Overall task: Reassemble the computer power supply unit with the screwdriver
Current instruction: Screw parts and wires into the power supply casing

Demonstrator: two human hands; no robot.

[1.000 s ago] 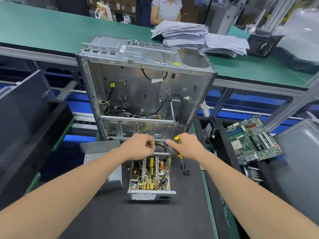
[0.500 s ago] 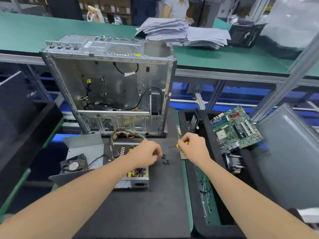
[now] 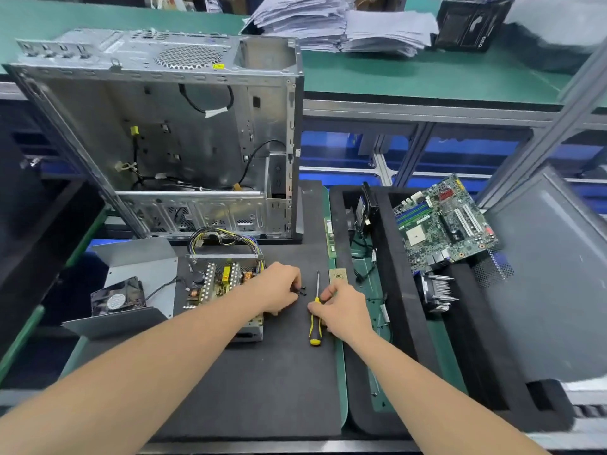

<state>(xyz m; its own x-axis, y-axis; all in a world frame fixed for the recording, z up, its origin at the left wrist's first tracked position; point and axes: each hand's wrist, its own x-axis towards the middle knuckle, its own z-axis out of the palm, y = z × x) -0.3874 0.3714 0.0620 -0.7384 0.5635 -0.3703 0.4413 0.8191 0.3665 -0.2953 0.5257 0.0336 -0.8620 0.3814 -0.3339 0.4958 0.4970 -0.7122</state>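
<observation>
On the dark mat, front centre: open power supply unit, board exposed | my left hand beside it, fingers curled round small black screws | my right hand pinches the screwdriver by its handle, tool flat | fan cover left, computer case behind, motherboard right

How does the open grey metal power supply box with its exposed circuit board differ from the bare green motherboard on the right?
The open grey power supply box lies flat on the black mat; the green motherboard lies askew across the black tray. The box trails a bundle of coloured wires; the motherboard shows none. The left forearm crosses the box; no hand touches the motherboard. Both show bare electronics.
</observation>
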